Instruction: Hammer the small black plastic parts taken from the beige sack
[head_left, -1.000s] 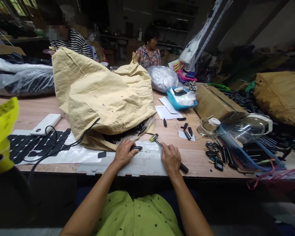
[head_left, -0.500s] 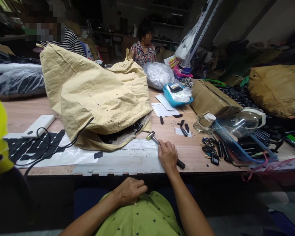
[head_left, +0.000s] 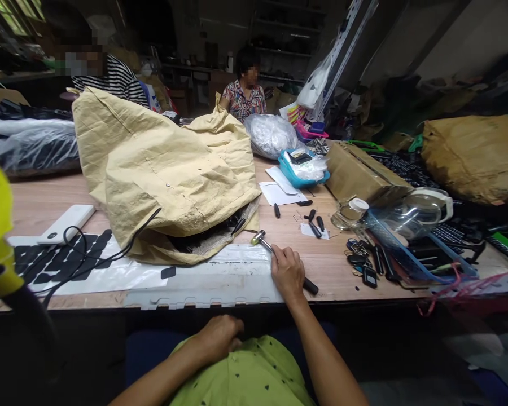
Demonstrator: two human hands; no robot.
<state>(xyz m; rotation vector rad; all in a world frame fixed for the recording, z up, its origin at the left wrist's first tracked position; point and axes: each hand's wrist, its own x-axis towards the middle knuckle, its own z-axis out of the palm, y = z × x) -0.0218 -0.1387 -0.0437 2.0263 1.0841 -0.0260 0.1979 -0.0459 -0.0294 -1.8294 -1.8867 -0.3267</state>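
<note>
My right hand (head_left: 288, 273) is closed around the handle of a small hammer (head_left: 266, 241) at the table's front edge. The hammer head, metal with a yellowish face, points away to the left, and the black grip end sticks out to the right. Low against the green shirt (head_left: 245, 375), my left hand (head_left: 220, 337) has its fingers curled; what is in them, if anything, is hidden. Beyond the hammer lies a large cream cloth sack (head_left: 173, 175) with dark pieces showing in its mouth. A grey-white sheet (head_left: 220, 282) lies on the table left of my right hand.
Black handle-like pieces (head_left: 315, 225), keys (head_left: 358, 254) and a blue basket (head_left: 385, 237) lie to the right. A cardboard box (head_left: 359, 169) stands behind. Leftward are a white power bank (head_left: 66, 224), a black cable (head_left: 131, 239) and black stickers (head_left: 76, 256). Two people sit across the table.
My left hand has shifted slightly, its fingers now turned further down. The view has tilted a little. My right hand still holds the hammer in the same place.
</note>
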